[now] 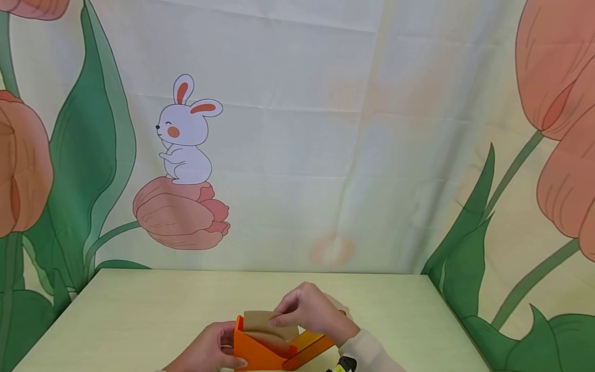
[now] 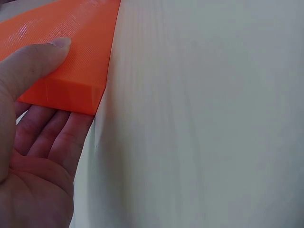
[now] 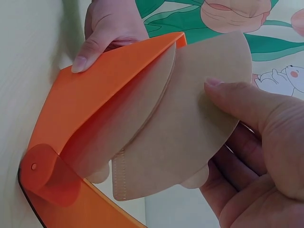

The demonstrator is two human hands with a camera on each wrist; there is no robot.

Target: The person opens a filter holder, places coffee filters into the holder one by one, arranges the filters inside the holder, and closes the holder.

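An orange plastic holder (image 1: 257,355) with a hinged lid (image 1: 312,347) swung out to the right stands at the table's front. My left hand (image 1: 209,347) grips its left end; in the left wrist view the thumb lies on one side of the holder (image 2: 83,61) and the fingers pass beneath. Between thumb and fingers, my right hand (image 3: 266,147) pinches a brown paper coffee filter (image 3: 190,109) with a crimped edge. That filter is partly out of the holder. More brown filters (image 3: 126,121) sit inside; how many is hidden.
The pale table (image 1: 153,305) spreads around the holder. A curtain (image 1: 288,155) printed with tulips and a rabbit hangs behind it. Near my right sleeve (image 1: 372,354) is a small black and yellow item (image 1: 344,365), cut off by the frame's lower edge.
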